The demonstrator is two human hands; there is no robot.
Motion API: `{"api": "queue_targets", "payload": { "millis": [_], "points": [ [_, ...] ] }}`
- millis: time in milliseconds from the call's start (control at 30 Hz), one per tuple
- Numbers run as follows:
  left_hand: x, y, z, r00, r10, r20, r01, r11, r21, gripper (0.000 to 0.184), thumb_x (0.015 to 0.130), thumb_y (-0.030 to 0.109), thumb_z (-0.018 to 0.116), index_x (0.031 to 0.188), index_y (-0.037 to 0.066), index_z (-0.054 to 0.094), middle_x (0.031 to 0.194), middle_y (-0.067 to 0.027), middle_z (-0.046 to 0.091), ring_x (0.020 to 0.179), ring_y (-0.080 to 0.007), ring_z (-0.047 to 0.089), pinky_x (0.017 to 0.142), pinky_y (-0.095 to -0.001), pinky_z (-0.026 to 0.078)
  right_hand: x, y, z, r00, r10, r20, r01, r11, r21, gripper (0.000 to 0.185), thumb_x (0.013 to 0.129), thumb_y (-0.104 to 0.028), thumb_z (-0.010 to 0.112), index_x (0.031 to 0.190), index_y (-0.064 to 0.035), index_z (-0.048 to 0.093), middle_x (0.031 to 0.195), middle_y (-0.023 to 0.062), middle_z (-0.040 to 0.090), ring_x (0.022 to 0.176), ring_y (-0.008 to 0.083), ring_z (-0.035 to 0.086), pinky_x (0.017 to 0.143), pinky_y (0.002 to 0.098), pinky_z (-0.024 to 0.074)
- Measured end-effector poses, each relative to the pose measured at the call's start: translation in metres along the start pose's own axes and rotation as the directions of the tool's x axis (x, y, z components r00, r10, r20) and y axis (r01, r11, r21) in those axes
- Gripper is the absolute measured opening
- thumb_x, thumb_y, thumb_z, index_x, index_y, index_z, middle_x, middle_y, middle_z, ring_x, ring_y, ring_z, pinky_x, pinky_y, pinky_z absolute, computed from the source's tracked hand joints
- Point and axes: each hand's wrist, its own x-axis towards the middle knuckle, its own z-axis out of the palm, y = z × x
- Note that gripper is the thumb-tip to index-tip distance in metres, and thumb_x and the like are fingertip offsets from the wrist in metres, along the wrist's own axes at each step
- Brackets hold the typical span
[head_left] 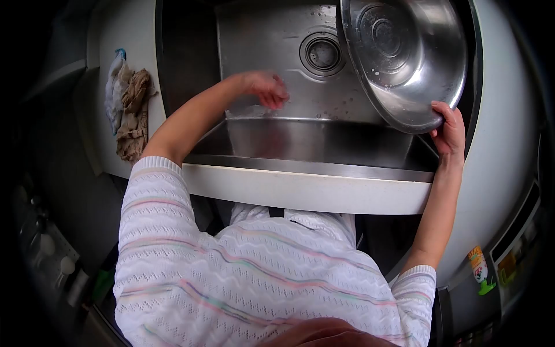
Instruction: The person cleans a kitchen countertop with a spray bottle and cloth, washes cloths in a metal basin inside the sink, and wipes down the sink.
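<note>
My right hand (450, 130) grips the near rim of a large stainless steel basin (430, 89), thumb over the edge. The basin is tilted on the right side of the sink, its shiny inside facing me, with a few drops on it. Over the left part of the steel sink (254, 40) hangs my left hand (267, 89), smeared by motion, its fingers pointing down and to the right. I cannot make out anything in it. The round drain (321, 54) lies beyond that hand, in the wet sink floor.
Crumpled white plastic and brown material (132, 107) lie on the counter to the left. The white counter edge (312, 188) runs between my body and the sink. A spray bottle (479, 269) with a green nozzle stands at the lower right.
</note>
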Motion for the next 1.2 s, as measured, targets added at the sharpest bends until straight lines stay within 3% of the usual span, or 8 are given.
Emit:
{"api": "queue_targets", "payload": {
  "millis": [100,167,233,333,600,800,1000,1200],
  "points": [
    [0.034,0.05,0.016,0.911,0.365,-0.191,-0.412,0.83,-0.375,0.026,0.08,0.015,0.058,0.104,0.004,0.058,0.094,-0.0097,0.065,0.079,-0.0188,0.064,0.07,-0.027,0.05,-0.003,-0.004,0.002,1.0,-0.005,-0.01,0.004,1.0,-0.011,0.009,0.079,-0.009,0.058,0.075,-0.0015,0.055,0.063,0.0031,0.053,0.044,0.0087,0.047,0.034,0.0203,0.0343],
    [0.034,0.072,0.006,0.865,0.357,-0.354,-0.438,0.881,-0.181,0.029,0.078,0.012,0.058,0.106,0.004,0.058,0.094,-0.0101,0.065,0.081,-0.018,0.064,0.071,-0.0276,0.05,-0.002,-0.002,0.0,1.0,-0.003,-0.002,0.003,1.0,-0.015,0.009,0.08,-0.009,0.058,0.075,-0.0017,0.055,0.063,0.0028,0.053,0.044,0.0087,0.047,0.034,0.0202,0.0343],
    [0.033,0.078,0.002,0.77,0.432,-0.47,-0.397,0.901,0.176,0.034,0.075,0.01,0.058,0.109,0.005,0.058,0.096,-0.0107,0.065,0.083,-0.0191,0.064,0.073,-0.0292,0.05,-0.001,-0.002,0.0,1.0,-0.006,-0.006,0.006,1.0,-0.023,0.008,0.08,-0.009,0.058,0.076,-0.0019,0.055,0.063,0.0023,0.053,0.045,0.0088,0.048,0.034,0.0201,0.0343],
    [0.037,0.076,0.005,0.661,0.615,-0.431,-0.197,0.696,0.691,0.044,0.07,0.008,0.057,0.115,0.009,0.057,0.099,-0.0121,0.064,0.088,-0.0242,0.062,0.077,-0.0328,0.049,0.001,-0.001,-0.002,1.0,-0.009,-0.006,0.009,1.0,-0.026,0.008,0.08,-0.009,0.058,0.076,-0.0022,0.056,0.063,0.002,0.054,0.045,0.0087,0.049,0.034,0.0201,0.0343],
    [0.054,0.094,0.031,0.783,0.559,-0.274,-0.052,0.498,0.866,0.05,0.066,0.008,0.052,0.115,0.015,0.057,0.106,-0.0143,0.061,0.097,-0.0334,0.058,0.08,-0.0385,0.047,0.002,-0.001,-0.004,1.0,-0.002,-0.009,0.002,1.0,-0.024,0.008,0.08,-0.009,0.058,0.075,-0.0025,0.056,0.063,0.0021,0.055,0.046,0.0085,0.049,0.034,0.02,0.0352],
    [0.038,0.104,0.044,0.835,0.454,-0.31,0.141,0.368,0.919,0.033,0.069,0.011,0.055,0.101,0.01,0.062,0.101,-0.0142,0.061,0.093,-0.0319,0.06,0.073,-0.0411,0.05,0.002,-0.002,-0.004,1.0,-0.001,-0.012,0.001,0.999,-0.04,0.008,0.08,-0.009,0.058,0.075,-0.0023,0.056,0.063,0.0025,0.055,0.046,0.0091,0.049,0.034,0.0201,0.0357],
    [0.039,0.07,0.048,0.495,0.818,-0.294,0.04,0.316,0.948,0.02,0.075,0.009,0.051,0.089,0.009,0.064,0.098,-0.011,0.057,0.091,-0.0292,0.057,0.074,-0.0397,0.049,0.004,0.0,-0.006,1.0,-0.009,0.012,0.009,0.999,-0.034,0.008,0.08,-0.009,0.058,0.076,-0.0022,0.056,0.063,0.003,0.055,0.045,0.0096,0.049,0.034,0.0206,0.0364],
    [0.006,0.047,0.046,0.272,0.929,-0.25,-0.06,0.275,0.959,0.023,0.073,0.01,0.056,0.095,0.011,0.06,0.086,-0.0098,0.051,0.083,-0.0281,0.053,0.067,-0.0396,0.047,0.011,0.006,-0.008,0.999,0.021,-0.034,-0.024,0.997,-0.078,0.008,0.079,-0.008,0.058,0.079,-0.0001,0.056,0.063,0.0042,0.055,0.045,0.0112,0.049,0.035,0.0221,0.037]
  ]
}}
